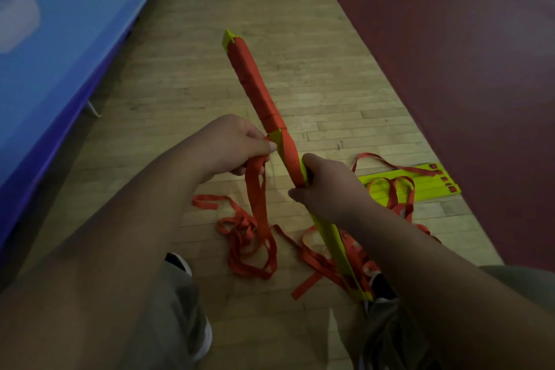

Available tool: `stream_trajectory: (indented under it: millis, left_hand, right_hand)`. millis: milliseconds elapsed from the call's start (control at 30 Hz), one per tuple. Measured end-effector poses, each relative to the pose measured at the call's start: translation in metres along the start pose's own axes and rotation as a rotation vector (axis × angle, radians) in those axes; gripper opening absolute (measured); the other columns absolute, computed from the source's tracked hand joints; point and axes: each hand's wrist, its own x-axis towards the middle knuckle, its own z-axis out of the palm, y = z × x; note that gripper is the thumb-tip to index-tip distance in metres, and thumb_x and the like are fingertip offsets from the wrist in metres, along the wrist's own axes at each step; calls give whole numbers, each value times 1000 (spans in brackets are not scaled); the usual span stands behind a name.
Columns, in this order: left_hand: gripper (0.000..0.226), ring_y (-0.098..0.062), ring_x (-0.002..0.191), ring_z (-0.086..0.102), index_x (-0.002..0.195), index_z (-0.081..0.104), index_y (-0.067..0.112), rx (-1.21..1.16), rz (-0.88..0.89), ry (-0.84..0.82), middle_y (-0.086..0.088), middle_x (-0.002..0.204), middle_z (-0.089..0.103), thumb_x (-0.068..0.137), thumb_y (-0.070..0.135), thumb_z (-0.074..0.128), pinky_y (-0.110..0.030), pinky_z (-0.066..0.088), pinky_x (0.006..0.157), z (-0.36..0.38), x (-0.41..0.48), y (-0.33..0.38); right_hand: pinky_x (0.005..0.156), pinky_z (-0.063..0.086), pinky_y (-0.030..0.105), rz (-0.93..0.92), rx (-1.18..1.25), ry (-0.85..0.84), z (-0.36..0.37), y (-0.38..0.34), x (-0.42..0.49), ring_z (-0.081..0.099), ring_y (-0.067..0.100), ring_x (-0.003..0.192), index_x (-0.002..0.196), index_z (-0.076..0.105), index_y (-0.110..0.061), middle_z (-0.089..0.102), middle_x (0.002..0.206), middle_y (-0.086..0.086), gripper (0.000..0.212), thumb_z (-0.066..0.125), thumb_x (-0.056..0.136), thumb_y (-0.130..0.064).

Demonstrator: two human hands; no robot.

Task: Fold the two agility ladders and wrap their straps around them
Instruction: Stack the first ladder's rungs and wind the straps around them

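A folded ladder bundle [255, 81] of yellow rungs stands tilted in front of me, its upper half wound in orange strap. My right hand [327, 186] grips the bundle at its middle. My left hand [237, 144] holds the loose orange strap [258, 198] just left of the bundle, near the last wound turn. The strap hangs from that hand to a tangled heap on the floor. A second ladder [420, 183] lies flat on the floor to the right, yellow rungs stacked, orange straps looped loosely over it.
Wooden floor [210, 69] runs ahead. A blue padded mat or banner [60, 39] borders the left side and a dark red floor area [450, 54] the right. My knees and shoes show at the bottom, among the loose strap loops.
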Motion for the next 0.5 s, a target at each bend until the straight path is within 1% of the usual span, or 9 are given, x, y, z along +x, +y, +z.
stream_trajectory:
  millis: [100,200,267,333,400,467,500]
  left_hand:
    - [23,-15,80,77,96,83,19,-35,-2,36,-1,84,83,100,40,76,-30,57,68,6,-2,4]
    - [39,-14,74,74,90,82,19,-38,-23,91,1,76,80,97,56,75,-33,57,68,16,-4,8]
    - [48,-15,73,73,87,81,17,-20,-27,150,0,74,78,95,64,72,-33,54,67,23,-4,11]
    - [48,-14,72,72,85,78,17,3,-35,214,0,75,76,95,64,73,-31,49,67,30,-5,13]
    - [44,-15,71,68,82,74,17,16,-40,254,-2,77,72,95,60,75,-31,46,64,34,-6,16]
    - [43,-17,71,66,80,72,16,7,-44,269,-3,76,69,94,56,79,-31,44,62,35,-5,17]
    - [41,-18,71,65,79,72,16,-1,-43,275,-3,75,68,93,54,81,-32,43,63,35,-4,16]
  right_hand:
    - [58,39,30,-1,-30,1,-1,1,0,61,19,79,80,42,-33,60,87,-6,41,80,95,-31]
    - [56,35,29,-17,-74,2,1,1,-2,59,17,76,81,38,-34,59,84,-8,42,76,96,-31]
    - [56,36,30,-33,-67,-13,4,1,-2,59,18,75,82,37,-34,58,83,-7,42,75,97,-26]
    - [59,37,31,-55,-64,-30,8,1,-2,58,20,77,87,39,-33,56,85,-6,39,74,98,-23]
    - [60,37,32,-79,-98,-23,11,-1,-3,58,23,82,100,41,-28,52,87,-7,34,74,97,-21]
    - [59,36,30,-103,-112,-17,13,-3,-3,58,24,84,107,36,-25,51,89,-6,42,76,95,-21]
    - [60,38,31,-107,-108,-23,13,-4,-4,59,23,85,108,35,-25,51,91,-6,47,79,95,-23]
